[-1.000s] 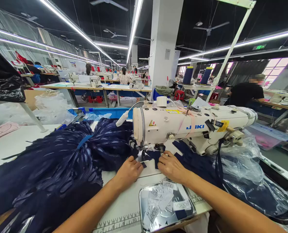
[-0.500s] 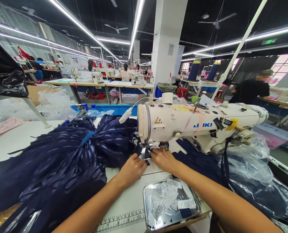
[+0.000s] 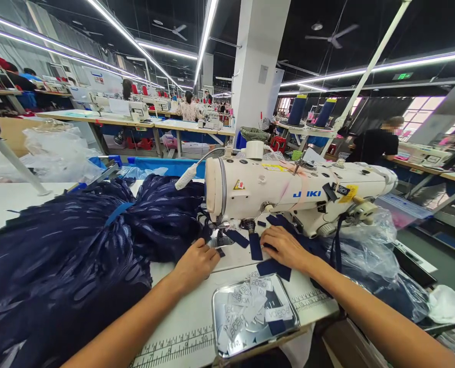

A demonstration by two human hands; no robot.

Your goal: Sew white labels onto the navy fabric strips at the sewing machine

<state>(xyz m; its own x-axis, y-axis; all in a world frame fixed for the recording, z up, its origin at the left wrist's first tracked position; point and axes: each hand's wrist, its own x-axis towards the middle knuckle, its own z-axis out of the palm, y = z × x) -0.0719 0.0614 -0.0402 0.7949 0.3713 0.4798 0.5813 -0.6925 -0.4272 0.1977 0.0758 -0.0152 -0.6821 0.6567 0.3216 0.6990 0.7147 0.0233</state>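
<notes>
My left hand (image 3: pixel 197 264) is closed, its fingertips low beside the presser foot (image 3: pixel 220 236) of a white sewing machine (image 3: pixel 258 189). What its fingers pinch is hidden; a small dark scrap (image 3: pixel 220 252) lies by them. To the right of the needle area, my right hand (image 3: pixel 286 249) has its fingers bent and closed at the edge of a navy fabric piece (image 3: pixel 255 247). Another navy piece (image 3: pixel 238 238) lies between the foot and that hand. Below them sits a metal tray (image 3: pixel 216 319) with white printed labels (image 3: pixel 246 301) heaped in it.
A large tied bundle of navy strips (image 3: pixel 166 214) covers the table on the left. Navy fabric and clear plastic bags (image 3: pixel 368 245) crowd the right side. A ruler scale (image 3: pixel 173 347) runs along the front edge. A person in black (image 3: pixel 373 140) sits farther right.
My right hand has moved right, away from the needle area to the loose navy pieces. My left hand stays beside the presser foot. The whole view has shifted slightly.
</notes>
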